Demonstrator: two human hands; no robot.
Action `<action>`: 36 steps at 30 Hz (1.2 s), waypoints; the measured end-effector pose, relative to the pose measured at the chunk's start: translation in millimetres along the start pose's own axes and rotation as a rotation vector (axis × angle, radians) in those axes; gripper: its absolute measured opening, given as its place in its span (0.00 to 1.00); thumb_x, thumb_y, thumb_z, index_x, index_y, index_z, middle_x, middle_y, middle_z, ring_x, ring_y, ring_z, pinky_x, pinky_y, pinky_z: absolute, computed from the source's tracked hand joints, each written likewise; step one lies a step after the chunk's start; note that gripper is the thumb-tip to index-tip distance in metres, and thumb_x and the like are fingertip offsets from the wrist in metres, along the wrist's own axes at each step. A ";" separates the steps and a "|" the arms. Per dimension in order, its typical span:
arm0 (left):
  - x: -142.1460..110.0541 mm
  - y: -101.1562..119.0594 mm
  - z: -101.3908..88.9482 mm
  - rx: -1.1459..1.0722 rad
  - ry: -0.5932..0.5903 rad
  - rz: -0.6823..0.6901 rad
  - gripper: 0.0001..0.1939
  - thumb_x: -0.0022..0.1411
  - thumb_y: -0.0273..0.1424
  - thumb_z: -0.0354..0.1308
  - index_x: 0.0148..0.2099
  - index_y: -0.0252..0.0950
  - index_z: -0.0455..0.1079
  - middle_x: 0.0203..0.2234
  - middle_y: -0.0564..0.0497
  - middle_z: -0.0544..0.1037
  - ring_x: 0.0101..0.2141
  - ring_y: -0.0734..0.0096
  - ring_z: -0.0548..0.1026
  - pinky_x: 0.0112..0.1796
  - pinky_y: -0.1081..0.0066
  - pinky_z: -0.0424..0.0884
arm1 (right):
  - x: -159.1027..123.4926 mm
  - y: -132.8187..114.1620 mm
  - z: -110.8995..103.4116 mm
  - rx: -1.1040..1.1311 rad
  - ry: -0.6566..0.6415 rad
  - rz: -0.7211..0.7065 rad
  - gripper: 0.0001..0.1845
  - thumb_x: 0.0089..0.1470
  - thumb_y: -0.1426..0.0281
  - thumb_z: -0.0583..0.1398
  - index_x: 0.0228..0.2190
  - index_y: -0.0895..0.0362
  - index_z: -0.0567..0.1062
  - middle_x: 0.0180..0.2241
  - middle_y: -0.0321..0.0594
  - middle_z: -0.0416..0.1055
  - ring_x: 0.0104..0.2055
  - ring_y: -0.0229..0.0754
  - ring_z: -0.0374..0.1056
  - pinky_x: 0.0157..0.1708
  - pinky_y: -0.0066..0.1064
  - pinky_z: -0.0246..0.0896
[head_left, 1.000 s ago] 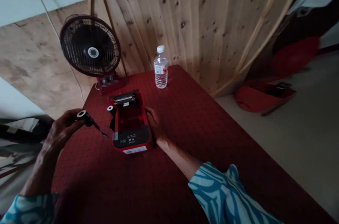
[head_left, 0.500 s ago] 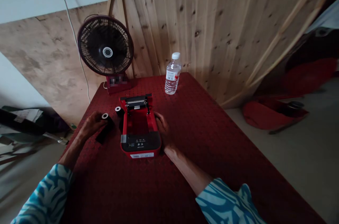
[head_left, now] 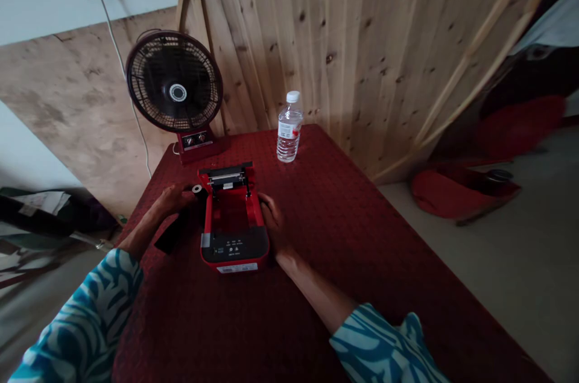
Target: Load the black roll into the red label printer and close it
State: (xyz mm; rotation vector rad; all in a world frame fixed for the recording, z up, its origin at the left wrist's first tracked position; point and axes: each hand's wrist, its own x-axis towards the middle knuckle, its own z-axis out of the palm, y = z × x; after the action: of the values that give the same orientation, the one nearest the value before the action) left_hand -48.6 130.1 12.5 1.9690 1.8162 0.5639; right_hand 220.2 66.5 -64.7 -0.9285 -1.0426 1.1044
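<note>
Red and black, an open box-shaped printer [head_left: 234,245] stands between the right hand [head_left: 274,223], curved against its side, and the left hand [head_left: 172,198], right by a small black roll with a white core [head_left: 197,189] — whether either grips anything, I cannot tell.

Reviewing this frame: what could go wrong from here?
The loose black strip beside the left hand could crease or snag on the open red-and-black printer.
The white-cored roll near that hand's fingertips might get knocked.
The printer could shift if the right hand slips from its side.
</note>
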 end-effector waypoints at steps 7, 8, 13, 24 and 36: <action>-13.8 9.3 -10.9 -0.089 0.057 -0.020 0.16 0.46 0.41 0.61 0.36 0.37 0.74 0.34 0.47 0.82 0.40 0.51 0.79 0.41 0.61 0.72 | 1.0 4.0 -0.9 0.000 -0.003 0.004 0.17 0.56 0.60 0.55 0.44 0.52 0.75 0.48 0.41 0.75 0.53 0.46 0.68 0.57 0.43 0.59; -18.6 11.4 -15.8 -0.119 0.070 -0.021 0.18 0.46 0.43 0.61 0.36 0.37 0.72 0.33 0.47 0.82 0.39 0.52 0.79 0.39 0.62 0.73 | 1.1 5.0 -0.7 0.005 -0.004 0.008 0.17 0.56 0.60 0.55 0.44 0.52 0.75 0.48 0.41 0.75 0.53 0.46 0.68 0.56 0.43 0.59; -55.8 29.5 -49.0 -0.358 0.190 -0.034 0.22 0.44 0.44 0.63 0.38 0.39 0.64 0.29 0.52 0.79 0.34 0.60 0.78 0.35 0.67 0.73 | 1.5 8.1 0.1 0.036 0.007 0.013 0.17 0.56 0.59 0.56 0.44 0.51 0.75 0.47 0.41 0.76 0.52 0.46 0.69 0.55 0.42 0.60; -111.1 86.1 -56.8 -0.509 -0.095 0.075 0.18 0.50 0.39 0.66 0.42 0.37 0.75 0.31 0.48 0.81 0.34 0.60 0.79 0.35 0.68 0.74 | 2.7 7.0 0.1 -0.019 0.019 -0.018 0.17 0.55 0.60 0.55 0.43 0.52 0.75 0.47 0.41 0.76 0.53 0.47 0.68 0.56 0.44 0.59; -65.4 131.6 6.7 0.376 -0.226 0.250 0.18 0.60 0.35 0.59 0.53 0.43 0.74 0.47 0.49 0.81 0.46 0.57 0.78 0.47 0.64 0.71 | 2.3 8.7 2.0 -0.029 -0.012 -0.037 0.18 0.57 0.61 0.53 0.46 0.52 0.74 0.48 0.41 0.74 0.54 0.44 0.67 0.57 0.41 0.58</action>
State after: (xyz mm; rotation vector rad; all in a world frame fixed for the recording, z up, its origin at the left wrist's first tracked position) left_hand 60.1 55.0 77.0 2.4158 1.6370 0.0603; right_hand 216.5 70.7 -72.0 -0.9232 -1.0835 1.0677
